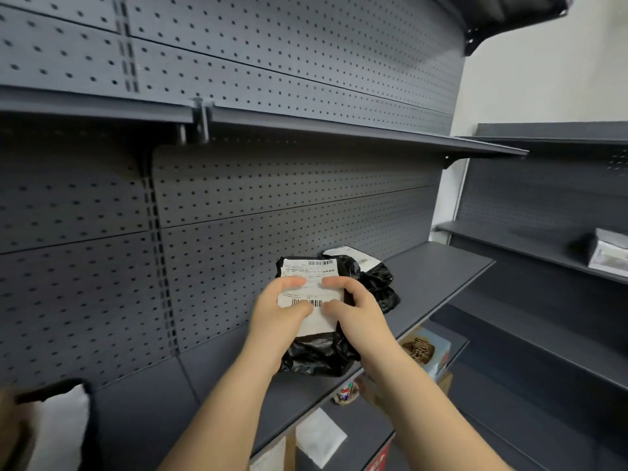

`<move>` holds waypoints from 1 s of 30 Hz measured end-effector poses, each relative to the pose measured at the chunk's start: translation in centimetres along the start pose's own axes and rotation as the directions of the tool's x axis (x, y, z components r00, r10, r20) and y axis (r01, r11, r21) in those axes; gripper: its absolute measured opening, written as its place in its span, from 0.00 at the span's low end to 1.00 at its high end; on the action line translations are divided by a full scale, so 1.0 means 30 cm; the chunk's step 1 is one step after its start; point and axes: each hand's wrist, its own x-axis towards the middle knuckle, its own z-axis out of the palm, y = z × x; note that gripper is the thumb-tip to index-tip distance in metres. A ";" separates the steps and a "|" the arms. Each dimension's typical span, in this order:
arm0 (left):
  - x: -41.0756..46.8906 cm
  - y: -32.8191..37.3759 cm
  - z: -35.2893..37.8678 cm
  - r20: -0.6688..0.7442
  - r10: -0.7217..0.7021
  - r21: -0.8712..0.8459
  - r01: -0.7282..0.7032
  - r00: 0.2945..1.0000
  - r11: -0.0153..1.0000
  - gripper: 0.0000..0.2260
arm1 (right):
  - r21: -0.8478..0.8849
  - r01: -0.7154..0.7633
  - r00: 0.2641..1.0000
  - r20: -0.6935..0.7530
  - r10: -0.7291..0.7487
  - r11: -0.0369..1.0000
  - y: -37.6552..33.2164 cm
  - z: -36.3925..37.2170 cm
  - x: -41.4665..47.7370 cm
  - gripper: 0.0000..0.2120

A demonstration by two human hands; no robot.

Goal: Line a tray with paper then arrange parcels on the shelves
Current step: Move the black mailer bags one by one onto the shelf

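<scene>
Both arms are bare and reach forward, converging at the wrists. Left hand (280,316) and right hand (356,312) grip one parcel (317,356) from opposite sides. The fingers curl onto its front face, tips nearly meeting.

Saw grey pegboard panel (272,205) behind and above the right grip (353,311), white wall (543,73) up to its right, printed carton (426,351) and brown cardboard box (441,382) just below it.

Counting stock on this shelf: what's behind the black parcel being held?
Behind the held parcel, which the left hand and right hand grip, a second black parcel with a white label lies on the shelf. Its near part is covered.
</scene>
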 end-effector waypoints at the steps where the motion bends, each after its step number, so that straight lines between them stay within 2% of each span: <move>1: 0.038 -0.009 0.023 0.007 0.002 -0.004 -0.002 1.000 1.000 0.19 | -0.004 0.000 1.000 -0.004 0.000 1.000 0.009 -0.012 0.042 0.16; 11: 0.491 -0.030 0.274 0.024 0.015 -0.016 -0.015 1.000 1.000 0.19 | 0.003 -0.008 0.999 -0.047 0.008 1.000 0.057 -0.154 0.525 0.15; 18: 0.671 -0.107 0.451 -0.021 0.021 -0.029 -0.022 1.000 0.999 0.21 | -0.029 -0.010 0.999 -0.052 0.009 1.000 0.127 -0.282 0.754 0.15; 26: 0.839 -0.183 0.655 -0.175 0.080 0.002 -0.081 0.981 0.997 0.20 | -0.044 0.004 0.994 0.108 0.001 0.999 0.210 -0.440 1.014 0.14; 30: 0.905 -0.225 0.760 -0.291 0.129 0.187 -0.076 0.948 0.979 0.19 | -0.124 0.031 0.972 0.235 -0.001 0.992 0.240 -0.510 1.133 0.17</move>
